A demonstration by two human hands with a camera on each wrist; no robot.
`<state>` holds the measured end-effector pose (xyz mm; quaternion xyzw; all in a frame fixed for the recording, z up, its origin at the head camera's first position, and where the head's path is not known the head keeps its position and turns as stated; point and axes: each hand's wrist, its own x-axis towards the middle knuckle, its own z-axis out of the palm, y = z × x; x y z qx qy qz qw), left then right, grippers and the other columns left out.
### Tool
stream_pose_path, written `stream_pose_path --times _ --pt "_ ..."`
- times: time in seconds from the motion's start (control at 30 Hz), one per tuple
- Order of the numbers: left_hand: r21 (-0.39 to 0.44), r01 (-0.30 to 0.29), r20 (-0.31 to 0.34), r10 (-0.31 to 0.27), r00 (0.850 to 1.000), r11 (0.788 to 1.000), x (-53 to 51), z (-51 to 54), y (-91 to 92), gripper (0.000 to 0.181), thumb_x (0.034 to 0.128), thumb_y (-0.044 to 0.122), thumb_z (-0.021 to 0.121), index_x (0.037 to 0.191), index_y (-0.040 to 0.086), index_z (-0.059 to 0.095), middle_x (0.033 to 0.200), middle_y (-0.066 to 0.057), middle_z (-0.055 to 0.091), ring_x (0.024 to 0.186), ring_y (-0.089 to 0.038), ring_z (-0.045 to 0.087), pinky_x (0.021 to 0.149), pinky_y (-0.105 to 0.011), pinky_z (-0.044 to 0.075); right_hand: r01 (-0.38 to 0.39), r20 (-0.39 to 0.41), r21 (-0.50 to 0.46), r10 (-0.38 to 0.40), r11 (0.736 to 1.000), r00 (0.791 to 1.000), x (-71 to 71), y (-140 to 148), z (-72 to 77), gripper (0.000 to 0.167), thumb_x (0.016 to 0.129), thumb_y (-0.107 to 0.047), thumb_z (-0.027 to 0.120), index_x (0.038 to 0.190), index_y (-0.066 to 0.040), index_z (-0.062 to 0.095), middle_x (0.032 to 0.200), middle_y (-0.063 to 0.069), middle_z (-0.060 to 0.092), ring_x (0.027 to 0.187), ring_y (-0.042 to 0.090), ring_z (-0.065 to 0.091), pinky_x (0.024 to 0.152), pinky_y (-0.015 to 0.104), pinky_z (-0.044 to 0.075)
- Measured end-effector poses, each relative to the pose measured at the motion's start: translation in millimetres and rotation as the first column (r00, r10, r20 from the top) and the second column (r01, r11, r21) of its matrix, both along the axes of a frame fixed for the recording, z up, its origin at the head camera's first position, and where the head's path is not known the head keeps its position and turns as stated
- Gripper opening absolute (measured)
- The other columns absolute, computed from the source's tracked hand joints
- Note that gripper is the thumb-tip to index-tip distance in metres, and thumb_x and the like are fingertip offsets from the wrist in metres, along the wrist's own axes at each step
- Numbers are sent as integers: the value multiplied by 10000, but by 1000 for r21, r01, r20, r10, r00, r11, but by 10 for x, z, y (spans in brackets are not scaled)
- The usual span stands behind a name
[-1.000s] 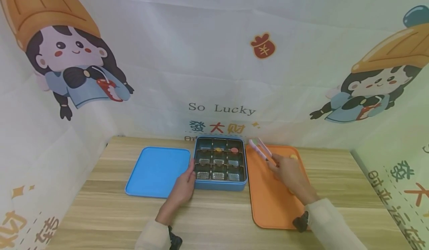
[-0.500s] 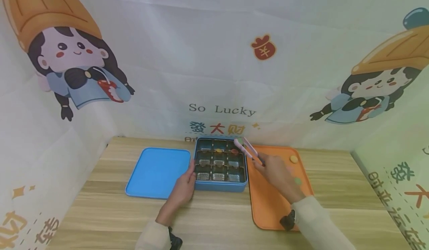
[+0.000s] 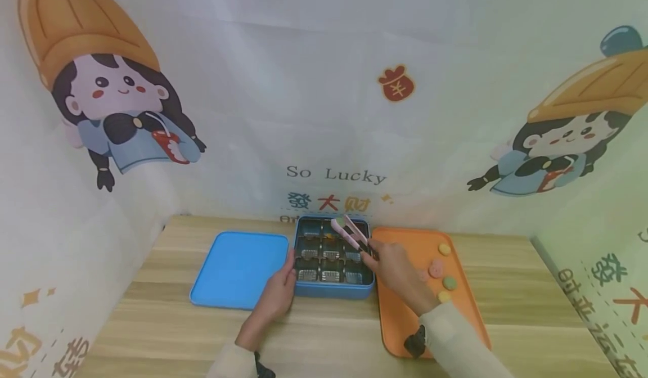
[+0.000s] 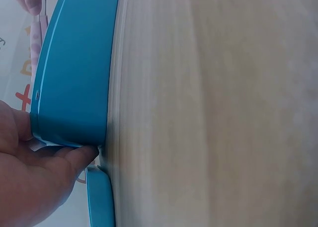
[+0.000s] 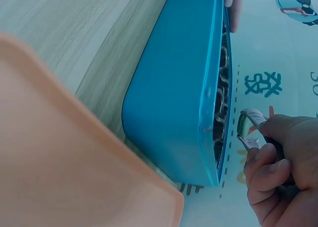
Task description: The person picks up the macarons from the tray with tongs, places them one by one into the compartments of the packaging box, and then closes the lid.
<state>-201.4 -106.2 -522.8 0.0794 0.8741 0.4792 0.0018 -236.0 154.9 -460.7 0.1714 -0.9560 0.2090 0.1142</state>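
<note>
My right hand [image 3: 397, 268] grips pink-and-white tongs [image 3: 346, 236] above the back part of a blue box [image 3: 334, 292]. A small round green piece, macaron-like [image 5: 242, 125], is pinched between the tongs' tips, above the box's rim in the right wrist view. Clear-lined compartments fill the box. A yellow piece [image 3: 329, 235] sits in the back middle compartment; the tongs and hand hide the back right one. My left hand [image 3: 278, 291] holds the box's left side, with thumb near the rim and fingers against the wall in the left wrist view.
An orange tray [image 3: 400, 327] lies right of the box, bearing several yellow, pink and green [image 3: 449, 283] round pieces. Left of the box lies a flat blue lid [image 3: 238, 268]. A printed cloth wall [image 3: 334, 113] stands behind the wooden table [image 3: 314, 338].
My right hand has carried the tongs and green piece leftward from over the tray to above the box. More pieces on the tray have come into view. My left hand stays on the box.
</note>
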Motion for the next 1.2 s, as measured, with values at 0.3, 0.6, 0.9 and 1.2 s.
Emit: stream_pose_path --times 0.3,0.6,0.9,1.2 --pt "12 -5 6 5 1000 1000 13 -12 11 527 1069 88 331 1560 -28 178 1597 -221 227 1446 -416 272 1171 -549 277 15 62 -14 -14 1000 998 -2 -130 -36 413 938 -251 685 1272 -9 662 593 -27 464 461 104 407 402 220 295" --pt "9 -13 7 13 1000 1000 17 14 10 522 1066 90 342 1553 -34 201 1584 -233 250 1434 -423 296 1164 -554 289 -13 18 9 13 1000 1000 -7 -240 -66 395 938 -255 687 1258 -24 670 549 -34 422 447 108 376 384 210 255" --pt "-1 -7 -9 7 1000 1000 17 8 20 515 1063 75 337 1543 -60 209 1574 -251 265 1429 -425 307 1162 -551 294 -81 5 6 81 997 997 -14 -347 -83 190 945 -217 672 1002 -37 689 556 -44 447 452 85 383 400 199 256" --pt "7 -7 -28 7 1000 1000 23 -8 20 514 1052 57 337 1536 -73 221 1561 -259 297 1419 -434 324 1154 -554 314 -96 33 -14 96 995 995 7 -379 -87 169 948 -192 675 998 -32 685 551 -44 448 431 74 372 397 184 248"
